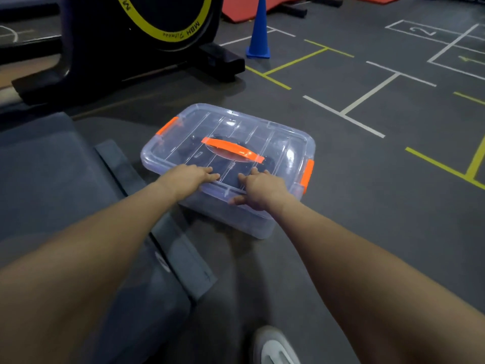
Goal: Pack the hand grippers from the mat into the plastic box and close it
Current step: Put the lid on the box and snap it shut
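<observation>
Under both flat, spread hands, left (187,177) and right (258,189), lies the lidded plastic box (228,164), ungripped.

single head-worn view, forward and down, close over floor (341,179)

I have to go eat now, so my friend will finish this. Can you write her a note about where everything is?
Left hand: flat on the near edge of the clear lid, holding nothing.
Right hand: fingers on the lid, thumb under its near rim.
The plastic box sits on the gym floor beside the grey mat. Dark shapes show inside, likely the hand grippers. None are visible on the mat.
Done: packing, lid on.
Left: check both orange latches are snapped; I cannot tell.
</observation>
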